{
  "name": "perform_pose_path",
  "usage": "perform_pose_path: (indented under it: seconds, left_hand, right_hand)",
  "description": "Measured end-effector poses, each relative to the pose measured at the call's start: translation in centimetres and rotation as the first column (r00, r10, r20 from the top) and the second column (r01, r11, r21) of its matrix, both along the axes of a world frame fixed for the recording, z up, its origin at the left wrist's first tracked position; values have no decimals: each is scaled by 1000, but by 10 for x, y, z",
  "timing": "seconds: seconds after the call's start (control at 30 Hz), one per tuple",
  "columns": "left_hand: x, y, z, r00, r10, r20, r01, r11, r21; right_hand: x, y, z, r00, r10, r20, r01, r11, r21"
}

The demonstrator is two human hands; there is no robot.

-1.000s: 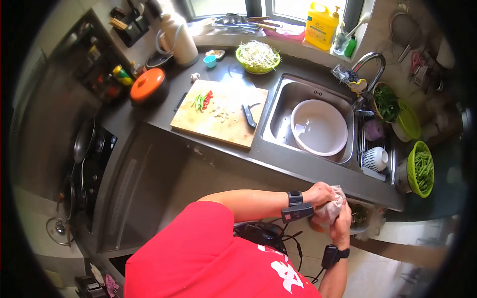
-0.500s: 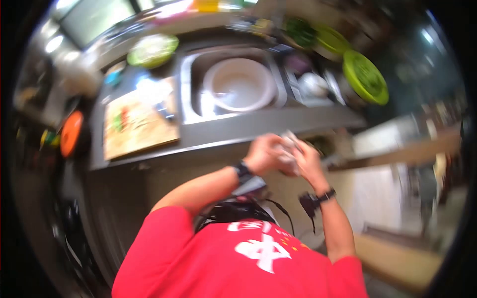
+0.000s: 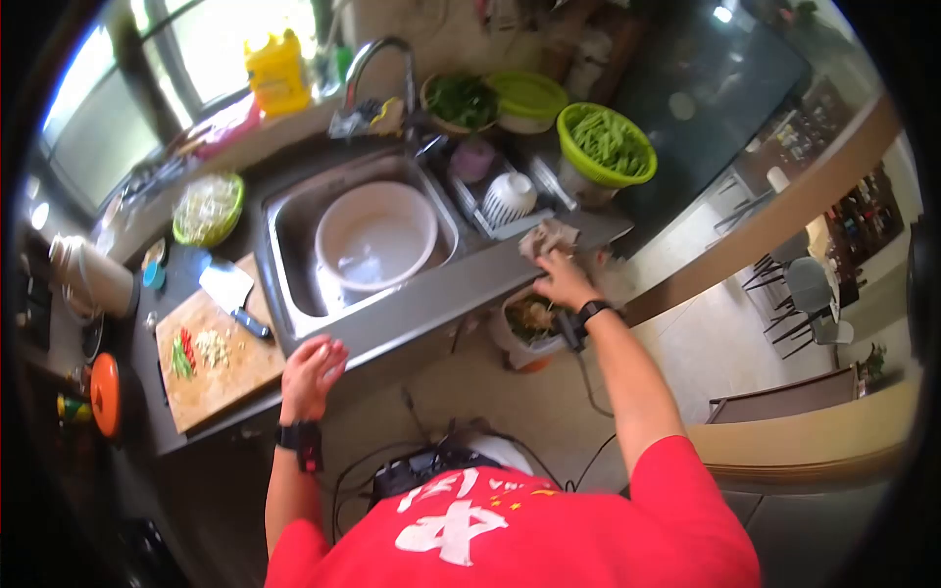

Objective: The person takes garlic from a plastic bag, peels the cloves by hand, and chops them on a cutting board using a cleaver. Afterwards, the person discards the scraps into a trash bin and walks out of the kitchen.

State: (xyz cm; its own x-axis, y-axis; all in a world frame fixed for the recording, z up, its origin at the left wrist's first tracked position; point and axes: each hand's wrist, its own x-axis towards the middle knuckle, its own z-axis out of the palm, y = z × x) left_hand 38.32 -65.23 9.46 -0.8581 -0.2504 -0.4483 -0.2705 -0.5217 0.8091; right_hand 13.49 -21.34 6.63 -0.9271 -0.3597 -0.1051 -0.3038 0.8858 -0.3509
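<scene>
A crumpled brownish cloth (image 3: pixel 549 238) is at the right end of the counter edge. My right hand (image 3: pixel 566 282) reaches out to it, the fingertips closed on its lower side. My left hand (image 3: pixel 312 374) hovers in front of the counter, near the right corner of the wooden cutting board (image 3: pixel 211 394). Its fingers are loosely bent and a little apart, with nothing seen in them. On the board are chopped garlic (image 3: pixel 212 347), red and green pepper pieces (image 3: pixel 183 351) and a cleaver (image 3: pixel 231 291) lying along the far edge.
A pale basin (image 3: pixel 376 236) stands in the steel sink (image 3: pixel 304 312). A green basket of beans (image 3: pixel 608 142), a striped white bowl (image 3: pixel 510 199) and a plate of sprouts (image 3: pixel 208 209) are on the counter. Below its edge is a waste bin (image 3: pixel 530 318).
Both hands were together on the cloth in front of the counter. They have parted: the right carried the cloth to the counter's right end, the left moved left, empty. The view has turned.
</scene>
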Motion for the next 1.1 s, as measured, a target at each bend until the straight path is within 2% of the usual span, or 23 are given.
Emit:
perform_pose_path:
  seconds: [0.03, 0.2, 0.3, 0.37, 0.43, 0.47, 0.5, 0.53, 0.57, 0.6, 0.63, 0.67, 0.7, 0.73, 0.77, 0.8, 0.87, 0.97, 1.1]
  left_hand:
    - [6, -3, -2, 999, 16, 35, -15, 1000, -7]
    - [29, -14, -27, 996, -21, 88, 22, 1000, -10]
    - [36, -15, -31, 995, -22, 95, 21, 1000, 10]
    - [37, -17, -33, 994, -13, 109, 8, 999, 46]
    - [36, -17, -30, 991, -8, 130, -2, 997, 80]
    - [35, -19, -31, 991, -13, 133, 0, 996, 94]
    - [33, -18, -31, 991, -21, 135, 9, 996, 94]
    - [30, -18, -30, 990, -30, 139, 17, 995, 93]
    - [25, -18, -30, 989, -41, 142, 28, 995, 92]
    - [20, -17, -29, 988, -66, 138, 53, 994, 98]
    - [16, -15, -27, 989, -85, 124, 72, 992, 105]
    - [11, -12, -26, 988, -105, 112, 93, 989, 111]
    - [4, -7, -25, 987, -125, 98, 113, 986, 118]
    - [-3, -2, -24, 984, -154, 91, 142, 982, 124]
    - [-8, 2, -24, 982, -168, 85, 156, 979, 128]
    - [-14, 7, -26, 974, -213, 75, 201, 970, 136]
    - [-26, 14, -44, 958, -283, 52, 271, 947, 172]
    - [-40, 43, -48, 923, -377, 80, 359, 916, 177]
    - [-44, 80, -46, 876, -478, 69, 457, 867, 198]
  right_hand:
    - [5, -5, -2, 997, 31, 64, -38, 992, 121]
    - [21, -3, -2, 1000, -4, 12, 4, 999, -40]
    - [51, -5, -7, 951, -73, -302, 21, 985, -173]
    - [81, 0, -17, 916, -214, -339, 114, 950, -291]
    - [120, 18, -34, 902, -326, -281, 226, 914, -336]
    - [142, 33, -46, 912, -359, -200, 281, 900, -334]
    - [161, 61, -81, 912, -357, -203, 297, 915, -273]
    - [186, 86, -98, 916, -400, -21, 388, 900, -197]
    - [213, 122, -137, 903, -417, 104, 428, 891, -152]
    - [247, 155, -156, 814, -465, 347, 515, 855, -62]
    - [278, 185, -169, 599, -443, 667, 592, 806, 3]
    - [321, 208, -183, 454, -415, 788, 726, 686, -57]
    - [368, 241, -212, 520, -466, 716, 575, 811, 110]
    - [397, 238, -197, 745, -331, 579, -21, 856, 516]
    - [437, 242, -191, 729, -312, 609, -118, 820, 560]
    - [458, 242, -186, 689, -340, 640, -108, 824, 555]
    - [468, 229, -181, 539, -520, 663, 140, 831, 538]
    - [445, 192, -173, 433, -635, 640, 440, 768, 465]
    - [401, 143, -165, 497, -602, 625, 600, 759, 255]
